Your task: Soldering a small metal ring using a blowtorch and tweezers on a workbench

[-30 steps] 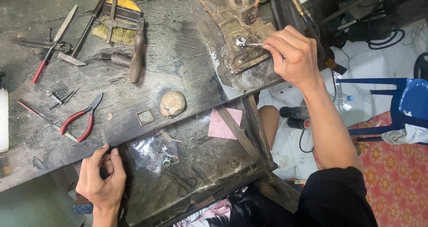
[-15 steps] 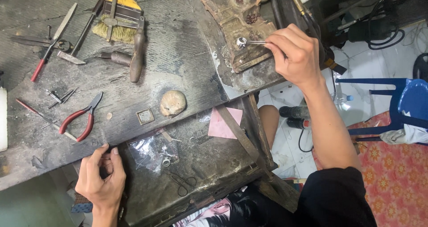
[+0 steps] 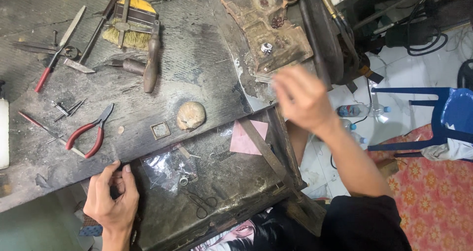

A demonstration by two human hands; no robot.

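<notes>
Head view. The left hand (image 3: 112, 201) rests at the near edge of the dark workbench (image 3: 197, 64), fingers loosely curled and thumb touching the wood; it clasps nothing. Just beside it, in the lower tray (image 3: 236, 177), lie a clear plastic bag (image 3: 165, 169), a small ring (image 3: 183, 181), small scissors (image 3: 201, 204) and a pink paper (image 3: 249, 137). The right hand (image 3: 301, 97) hangs above the bench's right edge (blurred, so whether its fingers pinch anything cannot be told). Apart from it, farther up, a small silver ring (image 3: 266, 47) sits on the scorched block (image 3: 268, 24). Red-handled pliers (image 3: 88, 133), a brush (image 3: 130, 22) and a rounded stone (image 3: 190, 115) lie on the bench.
</notes>
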